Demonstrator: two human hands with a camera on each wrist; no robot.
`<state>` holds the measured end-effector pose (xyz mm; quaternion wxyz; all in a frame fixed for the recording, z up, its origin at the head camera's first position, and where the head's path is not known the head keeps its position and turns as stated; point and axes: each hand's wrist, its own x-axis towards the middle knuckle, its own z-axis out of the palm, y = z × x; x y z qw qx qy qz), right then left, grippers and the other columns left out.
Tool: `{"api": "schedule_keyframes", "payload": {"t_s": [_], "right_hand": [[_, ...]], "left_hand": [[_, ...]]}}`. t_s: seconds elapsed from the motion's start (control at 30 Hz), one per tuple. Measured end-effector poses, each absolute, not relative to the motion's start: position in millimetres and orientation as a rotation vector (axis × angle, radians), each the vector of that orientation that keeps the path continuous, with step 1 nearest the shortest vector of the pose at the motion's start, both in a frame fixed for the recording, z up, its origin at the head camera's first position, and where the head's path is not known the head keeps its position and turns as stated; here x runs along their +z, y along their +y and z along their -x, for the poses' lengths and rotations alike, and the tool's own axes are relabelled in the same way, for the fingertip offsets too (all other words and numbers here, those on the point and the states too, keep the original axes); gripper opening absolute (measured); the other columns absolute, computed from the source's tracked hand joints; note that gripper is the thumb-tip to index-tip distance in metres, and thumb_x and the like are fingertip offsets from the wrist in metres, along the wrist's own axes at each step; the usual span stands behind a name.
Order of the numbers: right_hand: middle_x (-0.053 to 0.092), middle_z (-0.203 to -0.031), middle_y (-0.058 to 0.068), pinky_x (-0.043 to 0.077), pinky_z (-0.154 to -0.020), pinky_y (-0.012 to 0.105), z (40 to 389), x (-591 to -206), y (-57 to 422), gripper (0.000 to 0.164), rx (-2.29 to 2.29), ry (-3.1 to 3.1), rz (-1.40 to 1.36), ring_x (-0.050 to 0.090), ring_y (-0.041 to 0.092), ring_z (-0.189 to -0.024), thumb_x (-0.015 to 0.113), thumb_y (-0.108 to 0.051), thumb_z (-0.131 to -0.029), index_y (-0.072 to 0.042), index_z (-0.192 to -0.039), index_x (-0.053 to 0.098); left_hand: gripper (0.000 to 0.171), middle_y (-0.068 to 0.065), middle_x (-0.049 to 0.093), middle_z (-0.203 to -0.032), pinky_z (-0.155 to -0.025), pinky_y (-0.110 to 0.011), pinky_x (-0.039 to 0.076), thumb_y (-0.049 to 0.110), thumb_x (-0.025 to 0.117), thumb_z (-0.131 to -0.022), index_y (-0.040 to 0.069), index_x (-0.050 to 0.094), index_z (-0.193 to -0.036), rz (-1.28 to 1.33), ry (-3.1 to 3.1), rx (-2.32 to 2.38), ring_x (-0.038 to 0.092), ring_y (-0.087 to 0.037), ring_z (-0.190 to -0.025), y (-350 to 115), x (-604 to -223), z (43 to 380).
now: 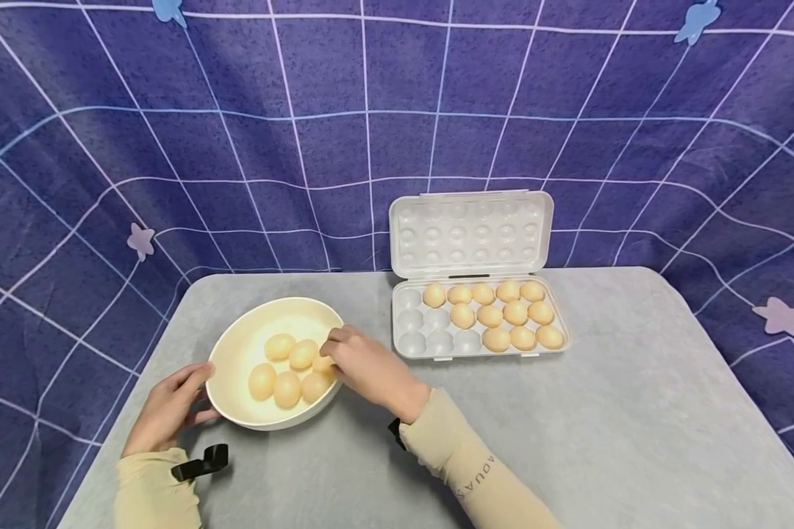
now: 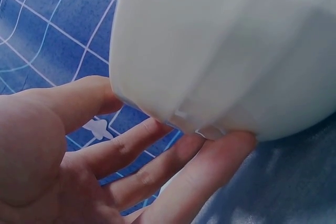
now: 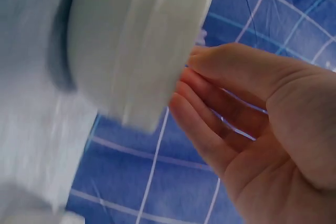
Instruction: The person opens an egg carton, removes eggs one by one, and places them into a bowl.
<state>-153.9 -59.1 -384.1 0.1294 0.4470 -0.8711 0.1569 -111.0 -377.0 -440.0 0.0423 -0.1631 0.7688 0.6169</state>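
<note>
A cream bowl (image 1: 238,334) holds several light-brown eggs (image 1: 287,389). At its left side my left hand (image 1: 167,408) grips it, thumb at the rim and fingers spread against the underside, as the left wrist view shows on the ribbed bowl wall (image 2: 210,51). My right hand (image 1: 367,367) reaches over the right rim, its fingertips pinching an egg (image 1: 322,365) in the bowl. In the right wrist view the bowl (image 3: 131,51) hides that egg and the tips of the right hand (image 3: 247,124).
Behind and right of the bowl, a translucent egg box (image 1: 430,353) stands with its lid (image 1: 470,231) raised. Several eggs (image 1: 516,313) sit in its cups, mostly toward the right. A grey table (image 1: 635,411) lies beneath, with a blue gridded cloth (image 1: 397,147) hanging behind.
</note>
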Motion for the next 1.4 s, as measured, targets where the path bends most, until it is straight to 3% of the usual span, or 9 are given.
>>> {"api": "schedule_keyframes", "payload": {"t_s": [0.2, 0.37, 0.7, 1.13, 1.27, 1.4], "right_hand": [[0.06, -0.097, -0.001, 0.048, -0.083, 0.019, 158, -382, -25, 0.018, 0.515, -2.519, -1.228, 0.054, 0.012, -0.094, 0.064, -0.001, -0.08, -0.01, -0.095, 0.067], [0.06, -0.101, -0.002, 0.049, -0.082, 0.021, 164, -384, 1, 0.022, 0.562, -2.549, -1.114, 0.054, 0.012, -0.096, 0.069, -0.004, -0.079, -0.011, -0.1, 0.066], [0.057, -0.091, -0.004, 0.049, -0.07, 0.021, 176, -396, 32, 0.017, 0.615, -2.549, -0.971, 0.053, 0.011, -0.087, 0.07, -0.01, -0.077, -0.01, -0.094, 0.065], [0.055, -0.096, 0.0, 0.05, -0.074, 0.027, 190, -402, 59, 0.026, 0.634, -2.608, -0.84, 0.051, 0.018, -0.092, 0.075, -0.007, -0.074, -0.008, -0.097, 0.064], [0.056, -0.098, 0.002, 0.051, -0.074, 0.031, 193, -405, 67, 0.029, 0.63, -2.655, -0.752, 0.051, 0.02, -0.093, 0.076, -0.006, -0.073, -0.006, -0.1, 0.064], [0.056, -0.099, 0.005, 0.051, -0.074, 0.033, 196, -408, 77, 0.031, 0.643, -2.681, -0.695, 0.05, 0.022, -0.093, 0.076, -0.005, -0.073, -0.005, -0.101, 0.064]], "left_hand": [[0.07, 0.009, 0.056, -0.097, -0.07, -0.037, 0.058, 0.04, 0.056, -0.091, -0.009, 0.033, -0.136, 0.464, 2.368, 1.883, 0.061, -0.004, -0.082, -372, -431, 105], [0.066, 0.011, 0.058, -0.095, -0.069, -0.038, 0.058, 0.036, 0.055, -0.092, -0.009, 0.034, -0.134, 0.434, 2.318, 1.951, 0.062, -0.005, -0.082, -372, -433, 106], [0.056, 0.008, 0.061, -0.098, -0.072, -0.042, 0.056, 0.044, 0.066, -0.083, 0.009, 0.052, -0.123, 0.408, 2.233, 2.042, 0.064, -0.009, -0.086, -397, -463, 115], [0.065, 0.006, 0.057, -0.099, -0.07, -0.04, 0.057, 0.039, 0.058, -0.09, -0.005, 0.039, -0.133, 0.454, 2.328, 1.952, 0.062, -0.006, -0.083, -379, -443, 109], [0.063, 0.005, 0.059, -0.099, -0.07, -0.042, 0.056, 0.042, 0.065, -0.084, 0.001, 0.048, -0.128, 0.467, 2.279, 2.017, 0.063, -0.009, -0.084, -390, -458, 113], [0.068, 0.004, 0.059, -0.101, -0.07, -0.042, 0.057, 0.045, 0.064, -0.084, 0.0, 0.046, -0.131, 0.442, 2.296, 2.004, 0.063, -0.01, -0.085, -393, -465, 115]]}}
